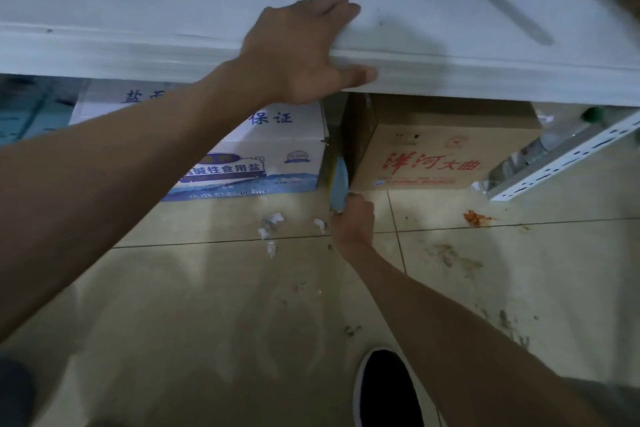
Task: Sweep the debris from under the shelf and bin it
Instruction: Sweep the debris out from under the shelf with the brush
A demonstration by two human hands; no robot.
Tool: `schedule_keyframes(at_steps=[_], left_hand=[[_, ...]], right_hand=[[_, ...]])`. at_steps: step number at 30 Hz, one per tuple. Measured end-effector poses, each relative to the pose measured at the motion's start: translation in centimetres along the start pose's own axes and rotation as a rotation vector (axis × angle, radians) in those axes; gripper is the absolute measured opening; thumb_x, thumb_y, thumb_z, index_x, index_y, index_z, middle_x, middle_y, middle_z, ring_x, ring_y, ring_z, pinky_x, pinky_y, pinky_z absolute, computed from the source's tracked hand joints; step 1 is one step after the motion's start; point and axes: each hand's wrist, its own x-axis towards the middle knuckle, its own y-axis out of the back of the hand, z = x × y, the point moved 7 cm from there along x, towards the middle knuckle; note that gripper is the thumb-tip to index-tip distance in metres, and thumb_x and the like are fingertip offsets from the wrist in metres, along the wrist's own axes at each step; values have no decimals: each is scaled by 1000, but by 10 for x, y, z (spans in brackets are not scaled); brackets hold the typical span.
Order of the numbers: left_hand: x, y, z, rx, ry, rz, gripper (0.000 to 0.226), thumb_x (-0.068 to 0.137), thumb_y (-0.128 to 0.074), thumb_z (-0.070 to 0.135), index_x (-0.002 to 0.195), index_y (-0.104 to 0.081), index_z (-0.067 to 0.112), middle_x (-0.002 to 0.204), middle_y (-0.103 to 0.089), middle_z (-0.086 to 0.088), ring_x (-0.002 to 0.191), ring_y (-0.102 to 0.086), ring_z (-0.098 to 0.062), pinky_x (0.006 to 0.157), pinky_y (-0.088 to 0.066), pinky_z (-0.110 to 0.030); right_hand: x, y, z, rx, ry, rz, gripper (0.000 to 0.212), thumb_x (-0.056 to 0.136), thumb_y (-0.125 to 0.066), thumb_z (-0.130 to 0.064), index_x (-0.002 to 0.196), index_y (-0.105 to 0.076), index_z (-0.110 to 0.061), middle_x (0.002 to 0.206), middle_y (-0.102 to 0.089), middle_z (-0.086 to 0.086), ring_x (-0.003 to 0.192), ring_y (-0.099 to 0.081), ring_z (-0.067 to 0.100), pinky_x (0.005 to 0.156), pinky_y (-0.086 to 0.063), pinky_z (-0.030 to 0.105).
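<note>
Debris of white paper scraps [272, 220] lies mid-frame on the beige tiled floor [207, 305], below the white shelf [138, 45]. Left hand [304, 52] rests with relaxed fingers on its edge. The right hand [353, 218] has its fingers gripping a blue flat tool [339, 180] between cartons [433, 149], probably fetching it. Next: pull it free and sweep.

The white shelf [485, 80] edge spans 12 o'clock. A blue tool [338, 184] stands upright beneath it, at centre. White scraps [272, 224] lie at its 8 o'clock, and an orange smear [476, 218] at 3 o'clock.

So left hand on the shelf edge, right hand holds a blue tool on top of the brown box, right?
No. The head view shows the blue tool held in the gap between the white box and brown box; rest correct.
</note>
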Motion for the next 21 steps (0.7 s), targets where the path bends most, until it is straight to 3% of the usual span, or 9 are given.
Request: schedule_keyframes(at_steps=[2,4,6,8,9,11,13,16,21], left_hand=[[1,0,-1,-22,7,-11,89,83,-37,80,154,-22,29,161,-21,9,147,-24,-16,114,-25,-43],[2,0,-3,-37,14,-14,89,82,-39,80,153,-23,30,161,-22,10,147,-25,-15,113,-26,-44],[1,0,-3,-37,14,-13,88,82,-39,80,153,-23,29,161,-22,10,146,-25,-15,113,-26,-43],[0,-1,-1,-24,2,-6,88,83,-37,80,153,-23,28,161,-22,8,146,-26,-16,112,-26,-43],[1,0,-1,-18,-3,2,88,84,-37,80,153,-23,27,160,-23,8,146,-27,-17,112,-27,-44],[1,0,0,-4,-10,23,87,84,-36,79,153,-25,26,159,-27,7,143,-32,-19,109,-30,-44],[2,0,-1,8,-21,37,87,84,-37,78,151,-27,25,156,-31,6,140,-36,-21,107,-32,-43],[2,-2,-2,8,-26,40,87,84,-36,79,151,-27,25,156,-32,6,140,-36,-20,109,-31,-43],[4,-1,-2,-6,-1,37,86,82,-38,80,150,-29,28,152,-37,8,135,-41,-21,105,-33,-44]], right_hand=[[-13,6,2,-2,-5,12,25,80,-66,-11,98,-61,5,101,-63,23,93,-61,35,66,-44,31],[-20,15,-2,13,3,48,20,83,-62,-6,97,-61,8,97,-64,22,90,-62,32,52,-36,12],[-18,23,-13,38,41,104,16,84,-56,1,98,-60,7,90,-64,18,82,-63,28,42,-33,7],[-5,27,-26,29,86,154,20,83,-51,3,100,-61,4,89,-65,14,82,-63,25,50,-34,10],[5,27,-32,16,111,162,21,84,-49,2,100,-62,3,91,-66,15,82,-63,25,56,-36,18],[24,24,-41,-10,152,140,19,88,-49,-2,101,-63,0,92,-65,13,80,-59,21,58,-35,20],[39,19,-44,-88,180,94,19,90,-50,-5,105,-62,-1,101,-64,13,88,-61,23,63,-40,20],[41,15,-36,-280,192,9,26,91,-53,-6,116,-56,-1,114,-61,19,103,-60,31,82,-49,33],[5,5,-18,-582,283,-84,38,96,-51,-15,131,-46,-1,118,-59,15,105,-61,27,84,-49,32]])
